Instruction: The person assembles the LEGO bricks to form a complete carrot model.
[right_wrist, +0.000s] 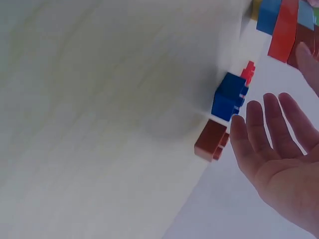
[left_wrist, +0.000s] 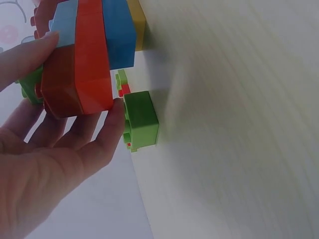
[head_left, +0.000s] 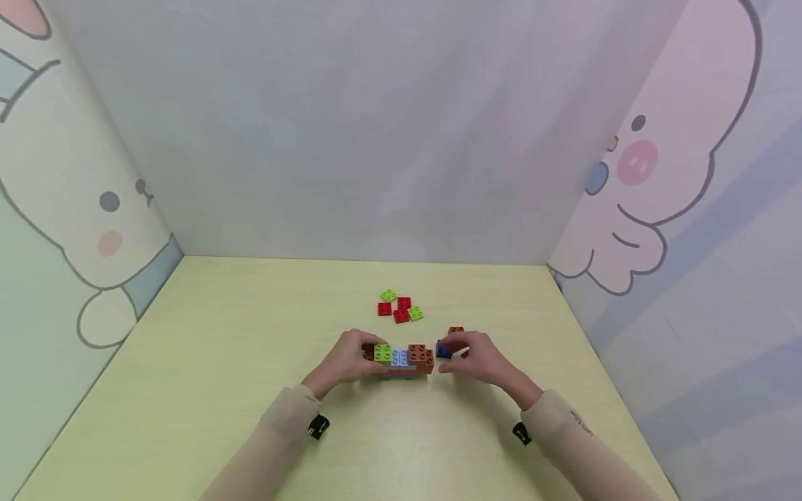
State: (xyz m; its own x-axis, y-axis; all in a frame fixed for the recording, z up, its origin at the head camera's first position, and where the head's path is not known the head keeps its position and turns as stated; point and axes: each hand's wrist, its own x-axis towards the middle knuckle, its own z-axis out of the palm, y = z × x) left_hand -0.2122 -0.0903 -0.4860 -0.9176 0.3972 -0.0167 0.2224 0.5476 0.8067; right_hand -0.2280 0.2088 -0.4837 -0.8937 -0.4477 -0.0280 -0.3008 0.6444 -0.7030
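Head view: between the tabletop's (head_left: 250, 313) side edges, our left hand (head_left: 346, 359) grips the multicoloured plastic-brick stack (head_left: 399, 359), which we should brace level; our right hand (head_left: 483, 359) is empty.

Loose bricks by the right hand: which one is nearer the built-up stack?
The dark blue brick. In the head view it sits just right of the stack, while the loose brown brick lies farther off, beyond it.

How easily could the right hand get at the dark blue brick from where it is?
Quite easily, it seems: the right hand looks empty, its fingers loosely open, the dark blue brick sits close by its fingertips, and nothing visible blocks the way between them.
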